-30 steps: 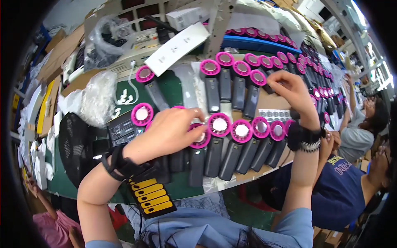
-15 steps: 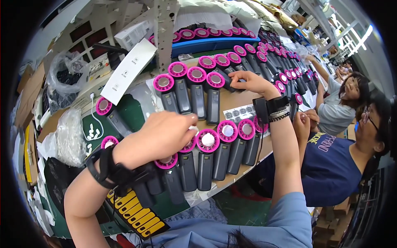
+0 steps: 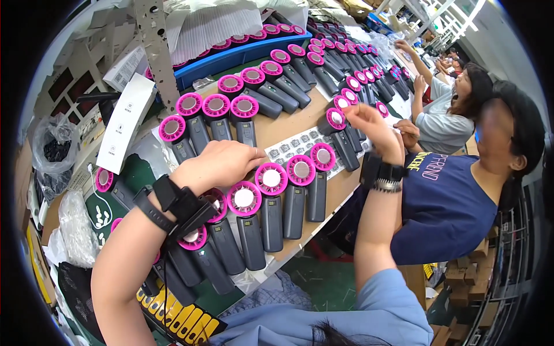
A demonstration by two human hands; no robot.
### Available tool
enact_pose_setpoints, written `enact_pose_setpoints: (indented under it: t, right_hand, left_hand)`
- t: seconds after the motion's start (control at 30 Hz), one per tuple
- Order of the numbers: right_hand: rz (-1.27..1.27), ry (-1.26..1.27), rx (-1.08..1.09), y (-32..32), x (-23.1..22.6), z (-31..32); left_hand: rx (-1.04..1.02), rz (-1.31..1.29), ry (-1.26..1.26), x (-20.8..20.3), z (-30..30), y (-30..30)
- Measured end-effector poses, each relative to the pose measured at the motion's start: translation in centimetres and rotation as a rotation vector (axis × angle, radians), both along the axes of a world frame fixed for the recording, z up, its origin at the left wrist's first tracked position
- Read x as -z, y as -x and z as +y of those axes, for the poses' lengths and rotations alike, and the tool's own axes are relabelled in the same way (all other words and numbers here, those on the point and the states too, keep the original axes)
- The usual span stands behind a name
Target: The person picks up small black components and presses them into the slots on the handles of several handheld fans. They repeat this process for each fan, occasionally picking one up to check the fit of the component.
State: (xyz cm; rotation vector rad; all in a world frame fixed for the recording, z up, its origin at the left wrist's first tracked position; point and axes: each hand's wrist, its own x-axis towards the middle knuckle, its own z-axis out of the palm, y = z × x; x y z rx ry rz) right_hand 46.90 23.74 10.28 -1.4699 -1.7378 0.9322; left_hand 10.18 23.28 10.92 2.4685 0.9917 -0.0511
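Handheld fans with bright pink round heads and dark grey handles lie in rows on the bench. My left hand [image 3: 225,161] is over the front row, fingers curled together beside a fan [image 3: 271,179] with a pale disc at its centre. Whatever is between those fingertips, if anything, is hidden. Farther right, my right hand [image 3: 375,130] is closed in a pinch close to another pink-headed fan [image 3: 336,119]; anything in that pinch is too small to make out. Under and beyond the left fingertips lies a white sheet of small grey stickers [image 3: 300,143].
A blue tray [image 3: 231,57] holding more fans stands at the back, beside a perforated metal post [image 3: 157,52]. On the left are a white printed card [image 3: 126,124] and plastic bags [image 3: 78,230]. A co-worker in a navy shirt [image 3: 444,213] sits close at right.
The view has swung to the right. My right hand has left the back row of fans for those at the right. My left hand has shifted along the front row towards the sticker sheet.
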Motion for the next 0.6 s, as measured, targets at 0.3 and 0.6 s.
enact_pose_setpoints:
  t: [0.3,0.6]
  right_hand:
    - [0.222,-0.083,0.379,1.9,7.2,-8.3]
    - [0.386,-0.262,0.349,6.0,8.5,-10.8]
  left_hand:
    - [0.017,0.061,-0.007,1.6,1.0,-0.9]
    - [-0.09,0.001,-0.052,1.7,0.9,-1.1]
